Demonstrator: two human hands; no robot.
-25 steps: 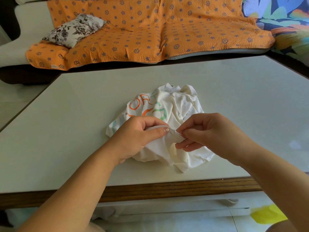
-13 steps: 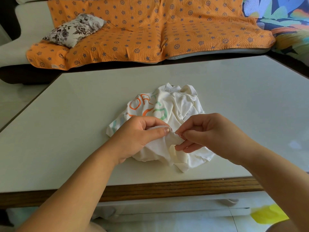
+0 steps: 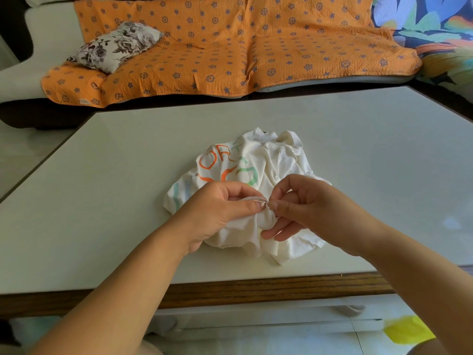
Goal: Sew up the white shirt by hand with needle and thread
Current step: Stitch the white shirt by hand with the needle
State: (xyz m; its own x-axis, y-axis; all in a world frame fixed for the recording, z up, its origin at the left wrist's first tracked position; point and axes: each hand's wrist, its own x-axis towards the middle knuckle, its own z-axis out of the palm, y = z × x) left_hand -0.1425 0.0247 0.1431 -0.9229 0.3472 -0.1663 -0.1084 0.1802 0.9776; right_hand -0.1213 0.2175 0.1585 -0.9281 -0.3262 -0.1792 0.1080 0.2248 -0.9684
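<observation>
The shirt [image 3: 271, 160] lay on the bench [image 3: 102, 201], toward its near edge. The left hand [image 3: 217, 208] was on the shirt's near left part and the right hand [image 3: 307, 203] on its near right, with the needle [image 3: 259, 200] between them. Behind the bench stood a sofa [image 3: 38, 34]. A cover [image 3: 230, 47] lay on it, with a cushion [image 3: 117, 46] on the cover's left.

Domestic living room. Upper part of frame: a pale sofa [image 3: 38, 42] draped with an orange quilted cover [image 3: 230, 47] bearing a blue star-and-wheel print. A floral cushion [image 3: 115, 46] lies on it at upper left. A bright leaf-print fabric [image 3: 435, 26] occupies the upper right corner. Centre: a low table [image 3: 128, 175], pale glossy top, wooden front edge [image 3: 256, 290]. Pale tiled floor [image 3: 25, 149] at left.
</observation>
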